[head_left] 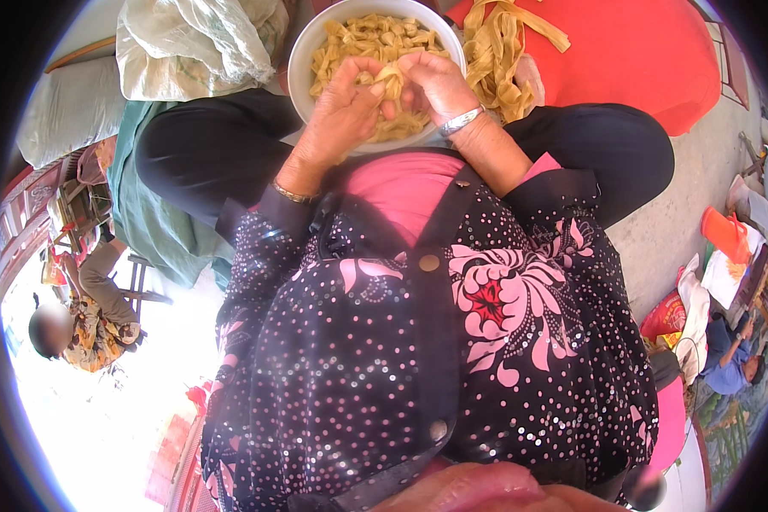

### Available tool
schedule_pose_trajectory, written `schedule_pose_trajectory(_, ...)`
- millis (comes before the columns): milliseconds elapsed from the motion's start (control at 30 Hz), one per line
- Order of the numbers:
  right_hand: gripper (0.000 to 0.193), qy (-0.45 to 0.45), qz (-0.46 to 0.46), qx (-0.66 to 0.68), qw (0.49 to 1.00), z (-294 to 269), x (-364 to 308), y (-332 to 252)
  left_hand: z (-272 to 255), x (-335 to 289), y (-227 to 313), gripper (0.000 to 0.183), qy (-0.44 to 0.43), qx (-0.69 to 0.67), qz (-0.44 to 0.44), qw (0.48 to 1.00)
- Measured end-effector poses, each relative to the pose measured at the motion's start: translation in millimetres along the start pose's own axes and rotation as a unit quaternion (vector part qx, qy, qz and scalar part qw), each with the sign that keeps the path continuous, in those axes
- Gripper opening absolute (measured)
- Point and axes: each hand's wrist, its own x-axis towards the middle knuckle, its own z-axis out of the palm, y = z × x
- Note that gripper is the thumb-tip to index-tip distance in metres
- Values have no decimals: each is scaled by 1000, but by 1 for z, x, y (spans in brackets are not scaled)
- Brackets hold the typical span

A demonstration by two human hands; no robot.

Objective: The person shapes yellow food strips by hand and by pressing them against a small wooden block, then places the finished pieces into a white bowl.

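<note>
Over a white bowl (pixel 296 75) my two hands meet, fingers pinched. My left hand (pixel 350 102) and my right hand (pixel 438 88) both grip a pale yellow strip (pixel 391 78), folded or looped between the fingertips. It looks like bean curd skin, though I cannot be sure. Inside the bowl lie many short, knotted-looking yellow pieces (pixel 375 34). Beside the bowl's right rim hangs a bundle of long, flat yellow strips (pixel 491 64) on something red. My fingers hide part of the bowl's contents.
A red rounded surface (pixel 631 60) is at far right. A whitish plastic sack (pixel 200 51) stands left of the bowl, with green cloth (pixel 158 192) by my left knee. One person (pixel 98 328) is at the left edge; another in blue (pixel 730 358) is at the right.
</note>
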Motion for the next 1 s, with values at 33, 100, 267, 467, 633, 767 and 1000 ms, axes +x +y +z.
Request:
schedule_pose_trajectory(33,9,5,-5,3,1000,1,0,-2,0,-2,2,19,-5,-5,-3,1000)
schedule_pose_trajectory(100,9,37,-11,9,999,0,-1,-9,0,-4,3,21,-21,-10,-6,1000)
schedule_pose_trajectory(267,18,-10,1,25,1000,-10,2,-9,-2,-4,1,22,-13,-35,-21,999)
schedule_pose_trajectory(467,32,-15,66,-16,998,-1,-4,-14,-3,-1,2,21,17,-4,4,1000)
schedule_pose_trajectory(633,26,-45,-20,-71,996,-8,6,-5,0,0,4,20,24,24,-10,999)
schedule_pose_trajectory(767,21,26,-61,-119,991,-3,2,-10,0,-1,5,24,14,23,-21,999)
schedule_pose_trajectory(1000,38,-44,-66,-117,990,-4,1,-21,1,-5,12,45,12,53,15,998)
